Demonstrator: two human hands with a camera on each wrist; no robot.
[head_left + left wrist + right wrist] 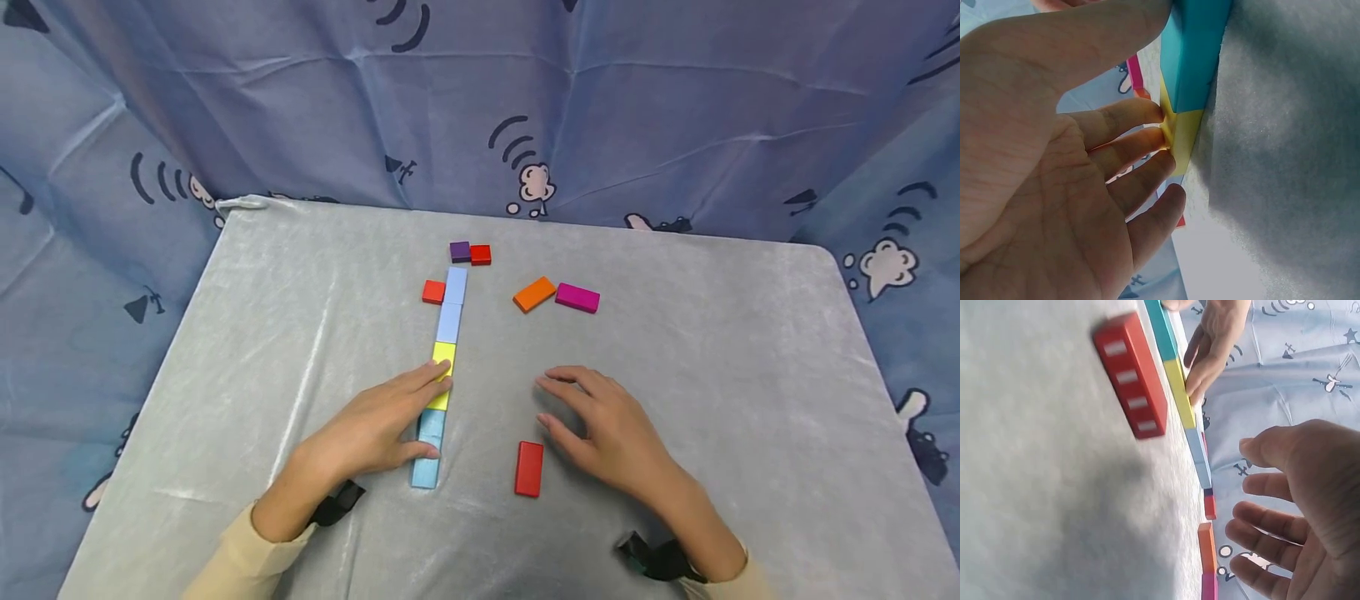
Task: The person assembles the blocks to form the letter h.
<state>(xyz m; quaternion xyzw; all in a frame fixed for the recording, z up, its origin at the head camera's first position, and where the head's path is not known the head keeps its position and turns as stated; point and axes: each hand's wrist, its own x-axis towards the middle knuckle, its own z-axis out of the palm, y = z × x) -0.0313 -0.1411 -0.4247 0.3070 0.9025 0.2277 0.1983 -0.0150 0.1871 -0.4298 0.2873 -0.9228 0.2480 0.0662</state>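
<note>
A straight row of blocks runs away from me in the head view: pale blue blocks point(450, 306), then yellow point(439, 397), then turquoise point(425, 472) closest. My left hand point(382, 418) lies over the row, its fingers on the yellow part and its thumb over the turquoise part. In the left wrist view those fingertips point(1160, 139) meet the side of the yellow block. My right hand point(611, 429) hovers loosely to the right with nothing in it. Closest to it is a red block point(528, 469), whose side shows several white marks in the right wrist view.
An orange block point(535, 295) and a magenta block point(577, 297) lie at the back right of the row. By its far end are a purple block point(460, 252), a red one point(481, 255) and a small red one point(432, 292). A patterned curtain point(480, 108) hangs behind the grey-covered table point(712, 333).
</note>
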